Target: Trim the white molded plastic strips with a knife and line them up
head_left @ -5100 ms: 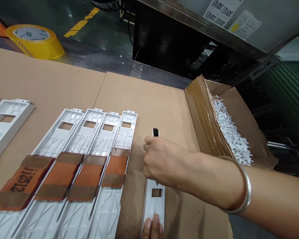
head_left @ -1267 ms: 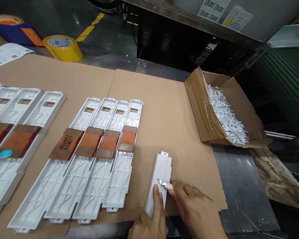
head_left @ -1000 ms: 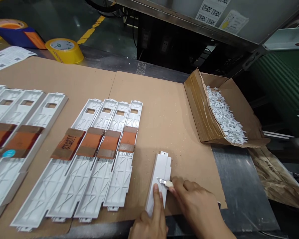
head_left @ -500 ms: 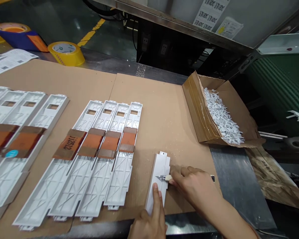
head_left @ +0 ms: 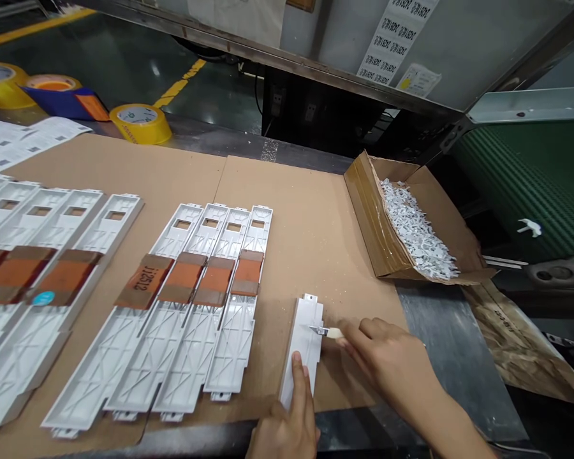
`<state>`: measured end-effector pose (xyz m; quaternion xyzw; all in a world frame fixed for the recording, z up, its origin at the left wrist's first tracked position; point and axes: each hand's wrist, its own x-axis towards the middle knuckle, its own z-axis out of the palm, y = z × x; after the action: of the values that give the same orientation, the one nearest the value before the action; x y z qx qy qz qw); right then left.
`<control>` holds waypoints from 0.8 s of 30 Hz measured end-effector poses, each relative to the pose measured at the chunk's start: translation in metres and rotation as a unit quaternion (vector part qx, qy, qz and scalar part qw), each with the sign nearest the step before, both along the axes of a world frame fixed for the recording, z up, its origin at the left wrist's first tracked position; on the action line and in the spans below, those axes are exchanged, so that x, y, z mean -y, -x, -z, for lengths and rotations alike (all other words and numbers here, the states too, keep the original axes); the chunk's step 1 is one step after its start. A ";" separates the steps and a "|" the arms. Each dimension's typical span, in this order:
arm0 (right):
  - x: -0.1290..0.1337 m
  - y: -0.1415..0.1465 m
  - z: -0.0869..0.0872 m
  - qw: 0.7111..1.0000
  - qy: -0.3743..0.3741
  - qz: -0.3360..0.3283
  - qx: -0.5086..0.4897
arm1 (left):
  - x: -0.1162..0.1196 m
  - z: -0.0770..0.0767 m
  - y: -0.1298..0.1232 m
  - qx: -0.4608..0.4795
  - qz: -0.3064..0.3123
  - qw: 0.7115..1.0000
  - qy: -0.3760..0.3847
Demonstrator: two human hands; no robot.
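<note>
A white plastic part [head_left: 302,341] lies smooth side up near the front edge of the cardboard. My left hand [head_left: 289,414] presses its lower end, with the index finger stretched along the surface and the other fingers curled at the part's side. My right hand [head_left: 387,357] is closed around a utility knife [head_left: 333,333], whose blade tip is over the part's upper right side. Whether the tip touches the surface is not clear. To the left, several white ribbed parts [head_left: 229,357] lie in a row with orange-brown blocks [head_left: 247,274] across them.
A cardboard box [head_left: 368,217] of small white scraps [head_left: 418,233] stands at the back right, near a green conveyor [head_left: 530,172]. Yellow tape rolls [head_left: 148,131] and printed sheets [head_left: 23,143] are at the back left. The metal table edge [head_left: 210,440] runs along the front.
My right hand has drawn the knife slightly up and to the right over the part. My left hand stays on the part. The camera view has shifted a little.
</note>
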<state>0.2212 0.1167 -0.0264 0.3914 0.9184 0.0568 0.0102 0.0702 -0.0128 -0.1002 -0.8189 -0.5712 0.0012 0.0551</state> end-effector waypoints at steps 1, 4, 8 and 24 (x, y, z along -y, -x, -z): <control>0.003 -0.002 0.002 1.000 0.012 0.013 -0.009 | 0.000 0.000 -0.001 -0.004 -0.001 1.000 0.003; 0.014 -0.006 0.014 0.993 0.090 0.064 -0.042 | 0.000 -0.003 -0.002 -0.013 -0.005 1.000 0.017; 0.028 -0.003 0.029 0.953 0.222 0.162 -0.126 | -0.002 -0.009 -0.005 -0.018 -0.005 0.999 0.037; 0.114 0.020 0.015 0.727 0.304 0.356 -0.501 | -0.013 -0.020 0.048 0.863 -0.278 0.306 0.291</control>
<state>0.2013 0.0028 -0.0413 0.6373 0.5511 -0.4380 -0.3136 0.0225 0.0006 -0.0805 -0.1086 -0.4497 -0.5244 -0.7148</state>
